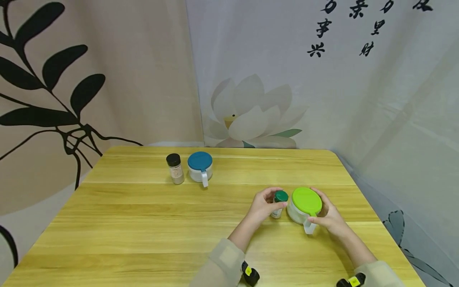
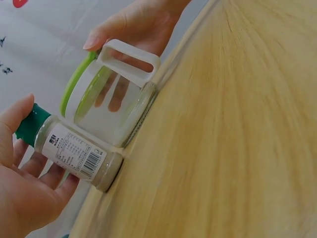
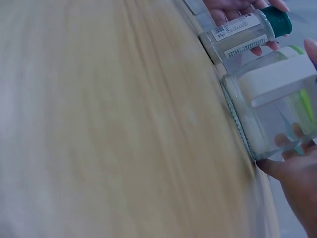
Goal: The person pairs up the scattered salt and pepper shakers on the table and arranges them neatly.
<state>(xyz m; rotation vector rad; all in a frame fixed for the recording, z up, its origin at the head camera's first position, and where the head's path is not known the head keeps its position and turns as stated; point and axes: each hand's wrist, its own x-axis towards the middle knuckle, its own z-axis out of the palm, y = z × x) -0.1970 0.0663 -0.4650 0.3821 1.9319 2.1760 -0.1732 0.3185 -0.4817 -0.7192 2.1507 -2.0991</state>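
On the right half of the table, my left hand (image 1: 263,206) holds a small clear spice bottle (image 2: 75,150) with a green cap, its thumb on the cap side and fingers curled behind. The bottle stands upright, a white barcode label showing in the left wrist view. Just right of it is a clear seasoning jar (image 1: 306,201) with a lime-green lid and white handle (image 2: 130,62). My right hand (image 1: 331,218) grips this jar, thumb near the lid's tab and fingers round the far side. Both containers have their bases on the tabletop, close together.
Farther back on the wooden table (image 1: 143,223), left of centre, stand a black-capped spice bottle (image 1: 175,170) and a seasoning jar with a blue lid (image 1: 200,161). A printed curtain (image 1: 150,71) hangs behind the table's back edge.
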